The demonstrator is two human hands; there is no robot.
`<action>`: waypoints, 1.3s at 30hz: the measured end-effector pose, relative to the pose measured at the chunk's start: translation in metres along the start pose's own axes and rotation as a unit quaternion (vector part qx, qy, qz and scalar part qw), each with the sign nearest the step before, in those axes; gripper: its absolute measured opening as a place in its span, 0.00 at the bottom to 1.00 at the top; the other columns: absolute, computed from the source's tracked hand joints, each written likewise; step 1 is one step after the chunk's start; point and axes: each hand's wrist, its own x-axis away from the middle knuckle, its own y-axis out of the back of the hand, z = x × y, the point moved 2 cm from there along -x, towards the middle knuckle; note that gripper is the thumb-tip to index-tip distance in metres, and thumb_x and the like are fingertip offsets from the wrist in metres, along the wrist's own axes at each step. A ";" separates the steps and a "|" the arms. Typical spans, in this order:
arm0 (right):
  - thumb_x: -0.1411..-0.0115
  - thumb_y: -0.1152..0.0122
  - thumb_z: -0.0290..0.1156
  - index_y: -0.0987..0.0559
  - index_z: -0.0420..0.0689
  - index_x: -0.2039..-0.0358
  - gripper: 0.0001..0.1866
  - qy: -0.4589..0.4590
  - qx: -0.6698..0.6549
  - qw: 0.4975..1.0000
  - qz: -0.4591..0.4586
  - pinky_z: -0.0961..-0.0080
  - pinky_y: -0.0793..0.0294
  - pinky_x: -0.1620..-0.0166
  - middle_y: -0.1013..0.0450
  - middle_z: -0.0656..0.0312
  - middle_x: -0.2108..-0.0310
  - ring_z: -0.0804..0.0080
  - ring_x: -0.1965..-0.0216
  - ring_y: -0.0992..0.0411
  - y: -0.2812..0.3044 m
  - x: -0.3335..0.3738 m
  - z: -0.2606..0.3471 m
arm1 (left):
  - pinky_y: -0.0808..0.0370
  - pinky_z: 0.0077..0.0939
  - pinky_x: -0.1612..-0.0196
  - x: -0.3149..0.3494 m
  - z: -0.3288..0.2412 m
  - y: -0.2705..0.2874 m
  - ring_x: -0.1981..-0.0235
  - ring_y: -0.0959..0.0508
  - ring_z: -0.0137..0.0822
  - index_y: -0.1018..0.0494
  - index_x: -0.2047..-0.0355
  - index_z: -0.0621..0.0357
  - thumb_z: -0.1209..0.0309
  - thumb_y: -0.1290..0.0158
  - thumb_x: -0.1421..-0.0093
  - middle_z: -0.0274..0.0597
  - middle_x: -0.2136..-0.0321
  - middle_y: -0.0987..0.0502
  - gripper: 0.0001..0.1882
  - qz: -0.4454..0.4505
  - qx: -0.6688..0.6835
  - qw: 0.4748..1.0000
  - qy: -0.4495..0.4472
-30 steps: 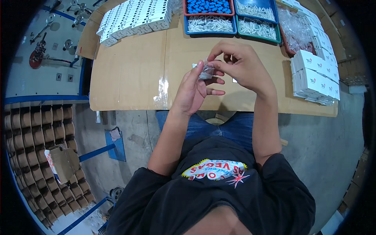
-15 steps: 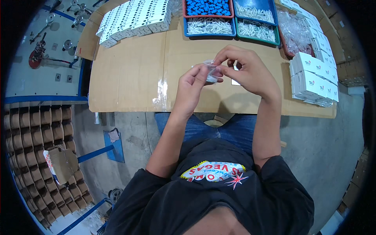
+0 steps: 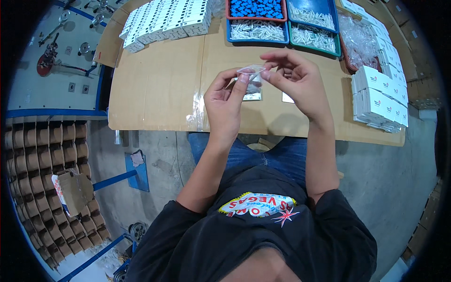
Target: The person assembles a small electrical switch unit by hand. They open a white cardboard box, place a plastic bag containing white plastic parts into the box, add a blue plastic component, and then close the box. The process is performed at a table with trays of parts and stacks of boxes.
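Clock centred on the clear plastic bag [image 3: 255, 85], twelve pointing away from you: the bag is raised over the work surface, between your two hands. Your left hand [image 3: 224, 99], at eight, pinches its near-left edge between thumb and fingers, probably to steady the film. Your right hand [image 3: 297, 83], at three, has its thumb against the bag's right corner and its forefinger parted above; whether the other fingers grip film behind, you cannot tell from here. The two-sided hold presumably keeps the mouth spread and level; the contents are too blurred to identify. Just past the bag's lower edge, at six, a white flat box [image 3: 252, 97] lies partly hidden; at four, a white card-like piece [image 3: 287, 97] shows beside your right wrist. Farther out, a near blue tray [image 3: 258, 43] of white pieces sits at twelve with a red tray [image 3: 256, 19] of blue pieces behind it, and a green tray [image 3: 314, 50] of white pieces at two: likely ranked for a short reach. Loose clear film [image 3: 359, 40] is heaped beyond, also at two. White box stacks stand at ten [image 3: 167, 21] and three [image 3: 380, 96], edges aligned, perhaps to free the middle. Versus half a second ago: your hands are farther apart, the bag's top is spread wider, and the flat box has come into view beneath.
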 end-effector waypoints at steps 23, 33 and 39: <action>0.38 0.31 0.24 0.17 0.37 0.60 0.07 -0.048 -0.082 0.994 -0.062 0.84 0.24 0.62 0.20 0.64 0.66 0.83 0.64 0.24 -0.013 0.018 -0.010 | 0.21 0.21 0.57 0.006 -0.002 -0.007 0.61 0.19 0.26 0.23 0.55 0.68 0.73 0.44 0.30 0.41 0.62 0.17 0.09 -0.045 -0.041 0.996 -0.066; 0.37 0.33 0.23 0.18 0.37 0.59 0.07 -0.048 -0.078 0.994 -0.065 0.83 0.24 0.63 0.21 0.66 0.66 0.84 0.65 0.25 -0.017 0.019 -0.014 | 0.21 0.21 0.57 0.009 -0.001 -0.009 0.61 0.19 0.26 0.23 0.55 0.68 0.72 0.43 0.30 0.41 0.62 0.18 0.10 -0.046 -0.042 0.996 -0.066; 0.37 0.33 0.25 0.18 0.37 0.58 0.08 -0.047 -0.077 0.994 -0.056 0.83 0.24 0.63 0.21 0.66 0.65 0.84 0.65 0.25 -0.018 0.019 -0.009 | 0.21 0.21 0.57 0.009 0.004 -0.008 0.61 0.20 0.25 0.23 0.55 0.68 0.73 0.44 0.30 0.40 0.61 0.18 0.09 -0.041 -0.025 0.997 -0.057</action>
